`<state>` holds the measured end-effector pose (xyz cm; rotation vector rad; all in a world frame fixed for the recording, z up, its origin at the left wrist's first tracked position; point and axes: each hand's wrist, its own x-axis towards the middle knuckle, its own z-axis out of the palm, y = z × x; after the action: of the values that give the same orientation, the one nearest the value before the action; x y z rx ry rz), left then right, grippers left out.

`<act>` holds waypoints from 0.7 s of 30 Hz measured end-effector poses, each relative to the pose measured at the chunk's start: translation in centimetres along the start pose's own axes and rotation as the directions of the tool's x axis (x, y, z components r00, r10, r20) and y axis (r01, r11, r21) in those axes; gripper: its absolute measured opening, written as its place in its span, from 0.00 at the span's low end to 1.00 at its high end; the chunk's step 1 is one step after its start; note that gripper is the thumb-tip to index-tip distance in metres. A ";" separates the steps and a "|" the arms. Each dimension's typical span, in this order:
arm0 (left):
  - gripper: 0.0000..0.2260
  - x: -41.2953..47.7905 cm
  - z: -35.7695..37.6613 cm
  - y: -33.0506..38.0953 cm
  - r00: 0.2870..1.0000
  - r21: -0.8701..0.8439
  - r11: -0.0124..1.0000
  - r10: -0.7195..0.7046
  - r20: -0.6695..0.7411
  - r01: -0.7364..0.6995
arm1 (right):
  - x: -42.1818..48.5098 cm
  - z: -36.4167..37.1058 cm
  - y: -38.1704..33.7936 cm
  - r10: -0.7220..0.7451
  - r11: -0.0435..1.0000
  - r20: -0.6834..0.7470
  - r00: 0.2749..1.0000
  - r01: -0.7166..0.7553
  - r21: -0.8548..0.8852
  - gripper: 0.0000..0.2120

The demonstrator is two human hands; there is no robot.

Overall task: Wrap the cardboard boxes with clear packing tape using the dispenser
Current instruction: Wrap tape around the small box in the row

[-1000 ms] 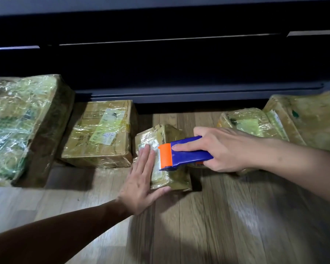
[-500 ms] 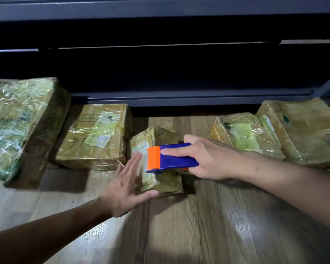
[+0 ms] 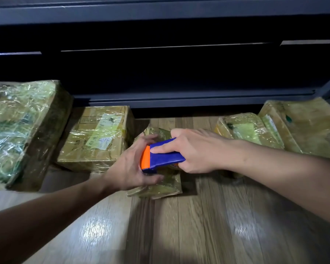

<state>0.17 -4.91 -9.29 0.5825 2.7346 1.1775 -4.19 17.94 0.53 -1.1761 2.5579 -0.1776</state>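
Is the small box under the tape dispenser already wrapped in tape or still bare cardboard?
Wrapped where visible: glossy, wrinkled clear tape covers the small box near its front edge.

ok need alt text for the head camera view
A right hand holds a blue and orange tape dispenser over a small tape-wrapped box on a wooden floor, while the left hand grips the box's left side. Four more wrapped boxes sit beside it, before a dark shelf unit.
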 end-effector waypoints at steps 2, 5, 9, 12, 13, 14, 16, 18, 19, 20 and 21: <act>0.39 0.0 0.6 -0.1 0.999 -0.039 0.999 0.020 -0.049 -0.022 | 0.1 -0.7 0.1 0.003 1.000 -0.015 1.000 -0.004 -0.018 0.30; 0.35 -0.1 0.8 -0.4 0.996 -0.087 0.996 0.030 -0.088 -0.038 | 0.1 -1.4 0.1 0.009 0.999 -0.022 1.000 -0.009 -0.030 0.29; 0.37 -1.3 -0.9 -2.1 0.999 -0.091 0.995 0.022 -0.038 -0.026 | 0.7 -0.8 -2.0 0.010 1.000 -0.014 1.000 -0.010 0.010 0.29; 0.49 -2.2 -2.0 -2.6 0.998 -0.160 0.986 -0.045 0.049 0.052 | 1.9 -0.6 -3.0 0.001 1.000 -0.020 1.000 -0.001 -0.011 0.30; 0.53 -2.2 -2.1 -2.8 0.996 -0.135 0.989 -0.054 0.064 0.063 | 2.3 -0.8 -3.2 -0.006 1.000 -0.017 1.000 0.006 -0.022 0.30; 0.55 -2.3 -2.1 -3.1 0.995 -0.122 0.990 -0.068 0.075 0.077 | 2.6 -0.9 -3.3 -0.015 0.999 -0.010 1.000 0.014 -0.032 0.30; 0.57 -2.0 -2.3 -3.5 0.989 -0.114 0.986 -0.114 0.090 0.124 | 3.0 -1.1 -3.5 -0.028 0.999 0.006 1.000 0.028 -0.047 0.31; 0.56 -1.9 -2.8 -3.6 0.987 -0.067 0.989 -0.122 0.101 0.129 | 3.0 -1.2 -3.3 -0.033 0.999 0.013 0.999 0.034 -0.036 0.31; 0.54 -2.0 -3.0 -3.6 0.990 -0.022 0.994 -0.102 0.102 0.104 | 3.0 -1.3 -3.2 -0.032 0.999 0.013 0.999 0.032 -0.026 0.31; 0.53 -2.2 -3.1 -3.7 0.992 0.029 0.997 -0.076 0.100 0.074 | 2.8 -1.2 -3.2 -0.029 0.999 0.017 0.999 0.029 -0.021 0.31; 0.50 -2.4 -3.2 -3.6 0.994 0.080 0.996 -0.053 0.097 0.045 | 2.7 -1.0 -3.2 -0.030 0.999 0.023 0.999 0.031 -0.024 0.31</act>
<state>0.48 -10.23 -9.82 0.5632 2.7049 1.0070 -3.92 13.79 1.60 -1.2197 2.5305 -0.1405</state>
